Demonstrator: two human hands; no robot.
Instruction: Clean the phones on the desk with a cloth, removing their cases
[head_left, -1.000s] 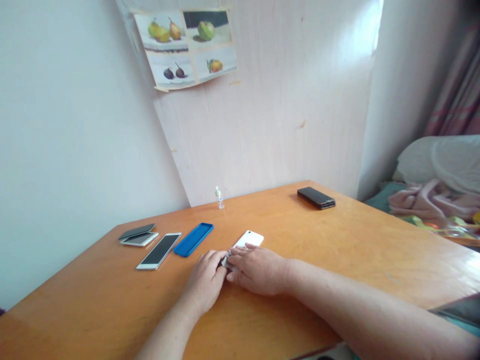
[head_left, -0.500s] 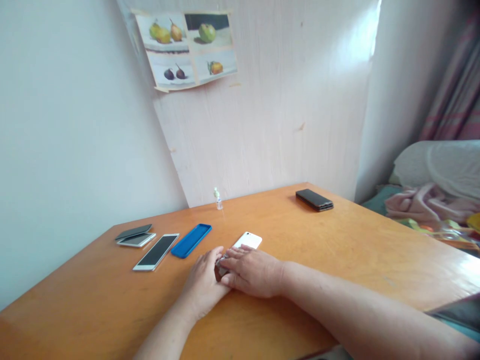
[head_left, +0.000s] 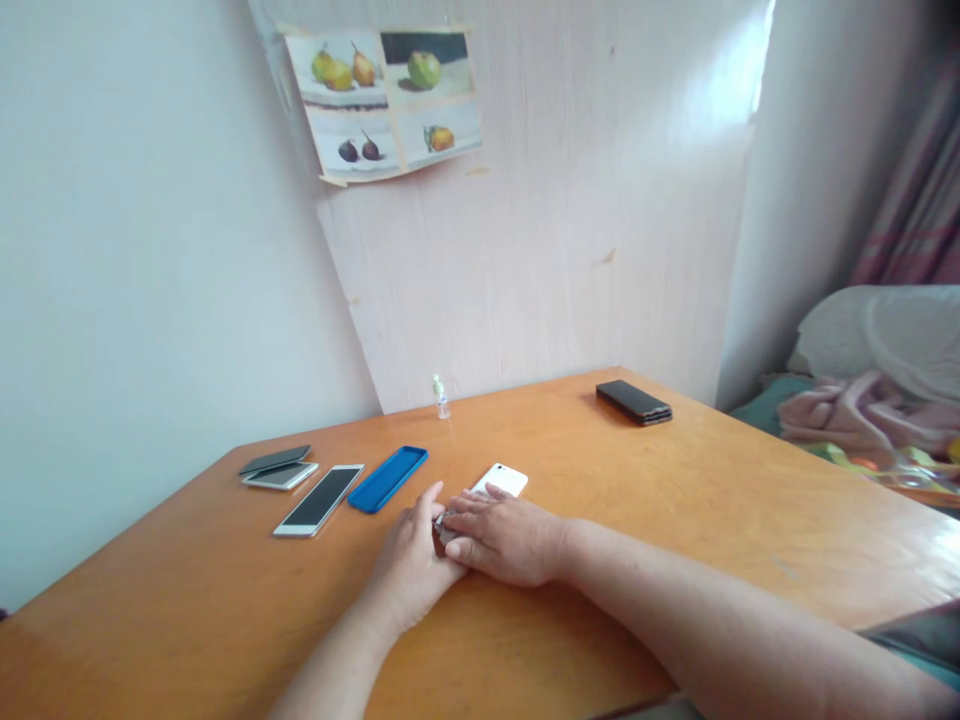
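A white phone [head_left: 503, 479] lies on the wooden table with its back and camera facing up. Only its far end shows; the rest is hidden under my hands. My left hand [head_left: 417, 553] is curved round the near end of the phone, its index finger slightly raised. Across the phone lies my right hand [head_left: 506, 535], fingers pressed down on a crumpled pale wipe [head_left: 447, 532]. Little of that wipe shows between the two hands, and whether it is cloth or paper I cannot tell.
Left of my hands lie a blue phone case [head_left: 388, 480], a white phone with a dark screen [head_left: 320, 500] and a phone with an open dark cover [head_left: 277, 468]. A small spray bottle [head_left: 441, 400] stands at the back. Stacked dark phones [head_left: 634, 402] lie far right.
My right hand has shifted very slightly on the phone, and my left index finger is raised a bit more. The whole view has moved slightly; the other things lie as before.
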